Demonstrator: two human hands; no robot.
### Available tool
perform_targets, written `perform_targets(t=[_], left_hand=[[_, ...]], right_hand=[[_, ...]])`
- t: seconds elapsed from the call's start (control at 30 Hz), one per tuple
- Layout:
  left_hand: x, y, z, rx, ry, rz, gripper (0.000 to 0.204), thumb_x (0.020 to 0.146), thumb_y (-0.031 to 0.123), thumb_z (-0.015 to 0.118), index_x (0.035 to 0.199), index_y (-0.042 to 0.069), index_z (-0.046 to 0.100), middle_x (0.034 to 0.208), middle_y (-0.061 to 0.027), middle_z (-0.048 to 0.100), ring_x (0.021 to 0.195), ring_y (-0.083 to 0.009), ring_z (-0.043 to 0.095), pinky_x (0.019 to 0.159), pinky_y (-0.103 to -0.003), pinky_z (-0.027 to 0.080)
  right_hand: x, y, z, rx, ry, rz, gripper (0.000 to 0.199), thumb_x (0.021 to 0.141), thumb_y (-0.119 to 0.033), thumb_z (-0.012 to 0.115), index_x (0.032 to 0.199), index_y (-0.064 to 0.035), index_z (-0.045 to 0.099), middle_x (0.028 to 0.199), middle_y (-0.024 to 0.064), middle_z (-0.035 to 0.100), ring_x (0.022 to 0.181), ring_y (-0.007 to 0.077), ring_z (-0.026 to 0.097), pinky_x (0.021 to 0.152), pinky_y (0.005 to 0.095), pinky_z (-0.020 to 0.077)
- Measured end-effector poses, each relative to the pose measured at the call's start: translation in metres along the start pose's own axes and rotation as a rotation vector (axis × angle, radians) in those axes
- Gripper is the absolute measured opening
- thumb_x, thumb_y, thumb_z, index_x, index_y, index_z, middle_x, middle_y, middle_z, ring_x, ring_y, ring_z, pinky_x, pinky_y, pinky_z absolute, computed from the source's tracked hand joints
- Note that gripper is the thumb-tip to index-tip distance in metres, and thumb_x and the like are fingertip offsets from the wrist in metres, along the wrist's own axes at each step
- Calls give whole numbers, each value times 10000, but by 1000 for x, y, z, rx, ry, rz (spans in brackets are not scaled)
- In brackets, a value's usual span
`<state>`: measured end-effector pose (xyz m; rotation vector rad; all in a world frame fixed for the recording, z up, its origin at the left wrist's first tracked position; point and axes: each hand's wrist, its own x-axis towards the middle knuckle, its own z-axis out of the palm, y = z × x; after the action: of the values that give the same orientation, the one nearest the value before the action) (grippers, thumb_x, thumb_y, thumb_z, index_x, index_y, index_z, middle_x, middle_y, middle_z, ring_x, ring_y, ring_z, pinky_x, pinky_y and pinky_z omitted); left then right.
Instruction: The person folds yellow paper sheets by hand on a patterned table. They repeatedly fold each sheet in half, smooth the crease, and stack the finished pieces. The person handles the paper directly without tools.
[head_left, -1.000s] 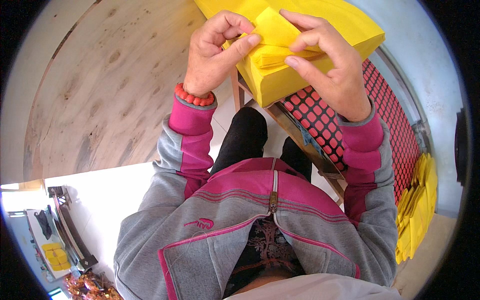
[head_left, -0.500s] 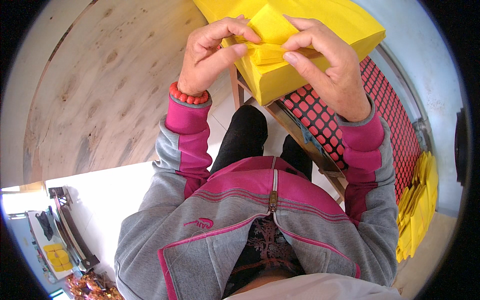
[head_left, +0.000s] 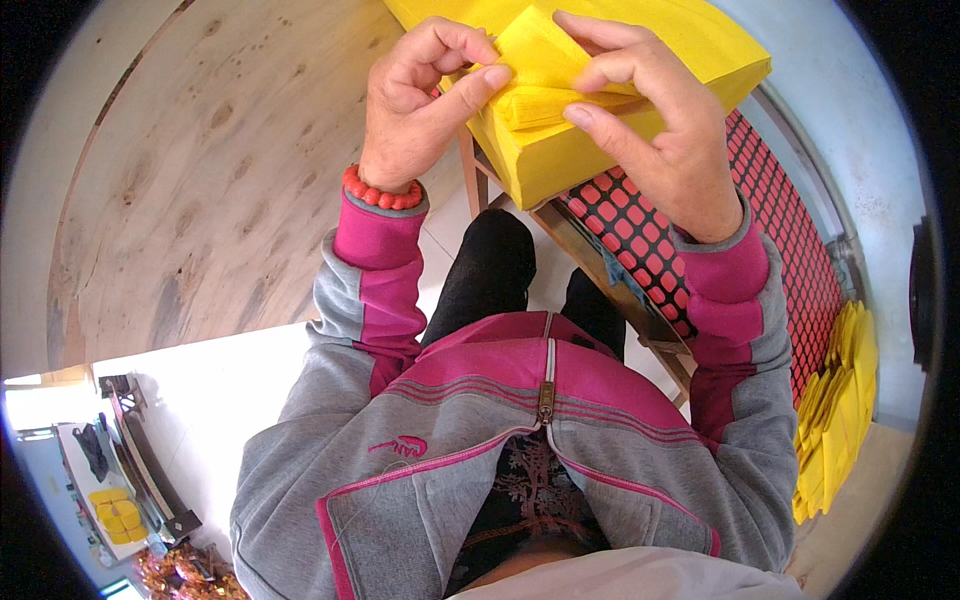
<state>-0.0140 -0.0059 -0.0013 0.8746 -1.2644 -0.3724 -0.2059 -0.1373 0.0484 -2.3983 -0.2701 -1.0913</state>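
Observation:
Near the top edge, a small folded piece of yellow fabric point(head_left: 540, 50) lifts up over a yellow folded strip point(head_left: 545, 107). Both lie on a large, box-shaped yellow fabric stack or bag point(head_left: 560, 165); I cannot tell which. My left hand point(head_left: 425, 100), with a red beaded bracelet at its wrist, pinches the left edge of the small piece between thumb and forefinger. At the right side of that piece is my right hand point(head_left: 655, 120), its thumb and fingers apart, fingertips close to the fabric.
A red padded surface under black mesh point(head_left: 780, 200) slopes beneath the yellow fabric, on a wooden frame point(head_left: 570, 235). Flat yellow pieces point(head_left: 835, 410) are stacked at the lower right. A large plywood board point(head_left: 220, 180) fills the left, and a pale wall point(head_left: 880, 150) stands at right.
My right thumb and forefinger have parted from the fabric, the forefinger moving up. My left fingers have shifted slightly, with thumb and forefinger now closer together at the piece's edge.

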Motion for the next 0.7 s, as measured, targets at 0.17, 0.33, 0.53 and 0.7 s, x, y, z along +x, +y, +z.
perform_targets(t=[0.17,0.33,0.53,0.7], left_hand=[[1,-4,-1,3,6,72,84,934,6,649,1010,26,618,958,-39,693,934,-100,637,965,-292,460],[1,-3,-7,96,-77,102,98,906,7,632,976,29,697,960,-21,708,967,-122,642,1088,-363,397],[4,-2,-14,125,-162,143,169,837,-16,629,974,27,719,963,-39,713,1001,-163,644,1117,-392,360],[1,-1,-9,176,-90,80,82,880,38,695,961,29,703,962,-27,706,965,-132,643,1051,-352,426]], right_hand=[[-1,1,1,-139,-57,-54,113,899,-35,657,1001,9,633,1283,193,615,1102,274,634,935,310,477],[-2,2,3,-108,-40,-43,104,884,-72,661,949,-2,622,1107,197,651,1069,364,635,893,389,493],[-5,2,2,-67,-58,14,102,913,-49,652,993,13,639,1214,174,630,1008,221,653,887,298,495],[-3,1,5,-59,-9,9,99,908,-46,657,986,8,628,1247,179,628,1063,236,640,915,304,484]])
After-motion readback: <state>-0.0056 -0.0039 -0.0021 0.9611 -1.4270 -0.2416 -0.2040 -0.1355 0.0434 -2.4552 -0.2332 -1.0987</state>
